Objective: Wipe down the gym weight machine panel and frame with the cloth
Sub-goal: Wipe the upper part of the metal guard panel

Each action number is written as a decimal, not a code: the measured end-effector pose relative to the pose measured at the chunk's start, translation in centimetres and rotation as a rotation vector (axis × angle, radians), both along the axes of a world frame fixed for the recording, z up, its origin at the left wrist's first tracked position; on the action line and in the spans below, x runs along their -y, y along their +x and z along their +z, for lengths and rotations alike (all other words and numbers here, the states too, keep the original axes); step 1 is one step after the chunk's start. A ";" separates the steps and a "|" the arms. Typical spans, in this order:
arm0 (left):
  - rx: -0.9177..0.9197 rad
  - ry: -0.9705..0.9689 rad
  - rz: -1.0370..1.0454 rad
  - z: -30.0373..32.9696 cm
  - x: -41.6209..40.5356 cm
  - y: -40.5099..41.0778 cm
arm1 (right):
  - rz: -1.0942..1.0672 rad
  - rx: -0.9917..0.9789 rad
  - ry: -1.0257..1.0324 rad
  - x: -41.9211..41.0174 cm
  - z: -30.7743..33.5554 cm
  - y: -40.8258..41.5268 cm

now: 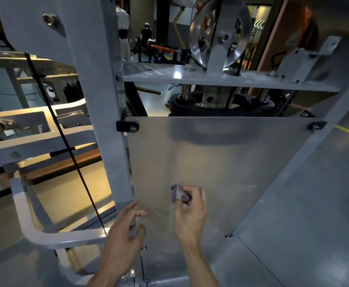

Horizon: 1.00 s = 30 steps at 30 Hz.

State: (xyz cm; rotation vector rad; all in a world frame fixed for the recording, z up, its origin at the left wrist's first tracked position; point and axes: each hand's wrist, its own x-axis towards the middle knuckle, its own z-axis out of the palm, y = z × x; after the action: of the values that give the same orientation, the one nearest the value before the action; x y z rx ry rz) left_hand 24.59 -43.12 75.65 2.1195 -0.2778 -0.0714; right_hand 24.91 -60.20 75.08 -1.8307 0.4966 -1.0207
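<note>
While bunched against the panel (221, 162), cloth (176, 192) between right hand (190, 212) fingertips.

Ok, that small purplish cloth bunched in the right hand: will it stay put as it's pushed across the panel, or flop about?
The small purplish cloth looks soft and floppy: it sits crumpled in the right hand, so it likely needs a firm grip. The brushed grey metal panel looks smooth, so the cloth should probably slide easily. It seems very light.

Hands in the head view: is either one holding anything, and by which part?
The right hand pinches a bunched cloth at its lower end, against the panel. The left hand holds nothing.
</note>
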 end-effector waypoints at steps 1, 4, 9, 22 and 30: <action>0.011 -0.004 0.013 -0.1 0.2 -0.1 | 0.038 0.005 -0.006 -0.3 0.2 0.0; 0.032 -0.015 0.017 -0.1 0.8 -0.3 | 0.089 0.006 -0.015 0.9 0.8 -0.1; 0.048 -0.068 -0.049 -0.2 2.6 -0.7 | -0.012 0.023 0.013 7.0 1.3 -1.3; 0.111 -0.150 -0.116 -0.1 8.3 -1.9 | -0.007 -0.037 -0.024 7.3 0.5 -2.1; 0.154 -0.152 -0.129 -0.3 11.5 -1.5 | -0.006 0.013 0.007 15.0 2.0 -3.5</action>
State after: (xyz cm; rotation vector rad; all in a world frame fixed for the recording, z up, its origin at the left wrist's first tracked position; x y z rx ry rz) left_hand 23.10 -54.62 75.32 1.9570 -0.4968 0.0369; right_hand 21.39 -75.22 77.11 -1.8165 0.4975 -1.0328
